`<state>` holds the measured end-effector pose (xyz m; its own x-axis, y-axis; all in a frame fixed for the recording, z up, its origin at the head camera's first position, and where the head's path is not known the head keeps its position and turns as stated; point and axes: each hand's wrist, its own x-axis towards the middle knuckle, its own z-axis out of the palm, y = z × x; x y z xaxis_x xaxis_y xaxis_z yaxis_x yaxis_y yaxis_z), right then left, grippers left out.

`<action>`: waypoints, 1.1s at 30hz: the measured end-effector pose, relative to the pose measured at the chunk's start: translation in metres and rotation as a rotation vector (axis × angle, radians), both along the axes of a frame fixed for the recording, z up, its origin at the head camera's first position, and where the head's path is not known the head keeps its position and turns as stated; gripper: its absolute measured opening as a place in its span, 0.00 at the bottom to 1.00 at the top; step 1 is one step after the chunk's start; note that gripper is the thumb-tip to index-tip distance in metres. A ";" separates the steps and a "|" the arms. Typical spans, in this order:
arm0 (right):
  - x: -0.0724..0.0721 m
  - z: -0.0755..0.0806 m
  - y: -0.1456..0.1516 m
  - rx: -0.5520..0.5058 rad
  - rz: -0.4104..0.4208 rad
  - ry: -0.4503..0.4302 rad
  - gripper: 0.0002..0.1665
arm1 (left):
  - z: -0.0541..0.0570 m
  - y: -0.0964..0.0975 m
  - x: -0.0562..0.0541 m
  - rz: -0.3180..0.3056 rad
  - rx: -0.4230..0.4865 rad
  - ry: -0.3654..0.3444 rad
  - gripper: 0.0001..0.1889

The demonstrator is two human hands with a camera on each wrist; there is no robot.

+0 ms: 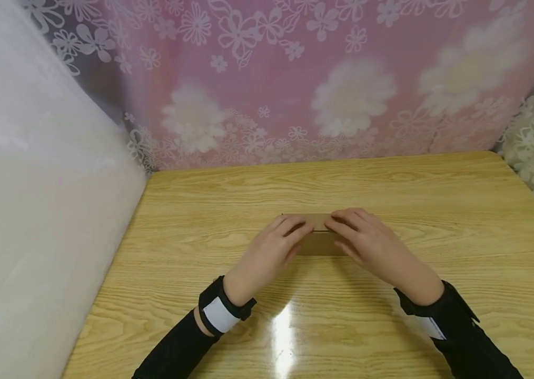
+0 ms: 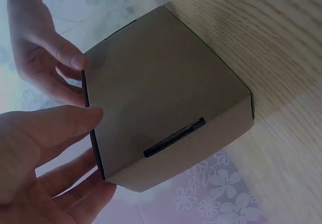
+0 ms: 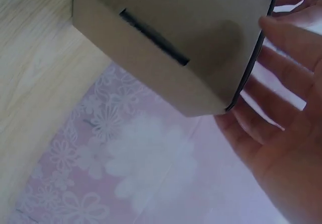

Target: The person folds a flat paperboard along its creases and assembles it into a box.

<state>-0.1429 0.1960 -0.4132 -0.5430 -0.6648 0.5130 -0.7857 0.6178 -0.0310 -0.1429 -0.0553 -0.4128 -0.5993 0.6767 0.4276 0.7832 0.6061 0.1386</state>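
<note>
A small brown cardboard box (image 1: pixel 321 245) sits on the wooden table, its lid down along a dark seam. My left hand (image 1: pixel 272 250) holds the box at its left end, the thumb on one face and the curled fingers across the seam on the lid side, as the left wrist view shows. At the other end my right hand (image 1: pixel 373 245) grips it in the same way, with its thumb on the box (image 3: pixel 201 12) in the right wrist view. A dark slot (image 2: pixel 174 137) runs along one edge of the box. The underside is hidden.
The wood-grain table (image 1: pixel 210 205) extends around the box. A pink flowered curtain (image 1: pixel 267 84) hangs behind the far edge, and a white sheet (image 1: pixel 44 184) stands along the left side. Both wrists wear black straps (image 1: pixel 221 308).
</note>
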 end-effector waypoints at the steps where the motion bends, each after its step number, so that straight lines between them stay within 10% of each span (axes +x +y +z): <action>1: 0.002 0.000 -0.002 0.010 -0.020 0.012 0.23 | -0.001 0.001 0.000 0.003 -0.006 0.006 0.25; 14: 0.009 0.001 -0.009 0.060 -0.059 0.024 0.31 | -0.004 0.004 0.003 0.055 -0.079 0.063 0.23; 24: 0.015 0.002 -0.015 0.125 -0.108 0.019 0.31 | -0.001 0.003 0.005 0.092 -0.409 0.373 0.20; 33: 0.016 0.004 -0.015 0.157 -0.119 0.000 0.34 | -0.001 0.005 0.003 0.091 -0.371 0.363 0.24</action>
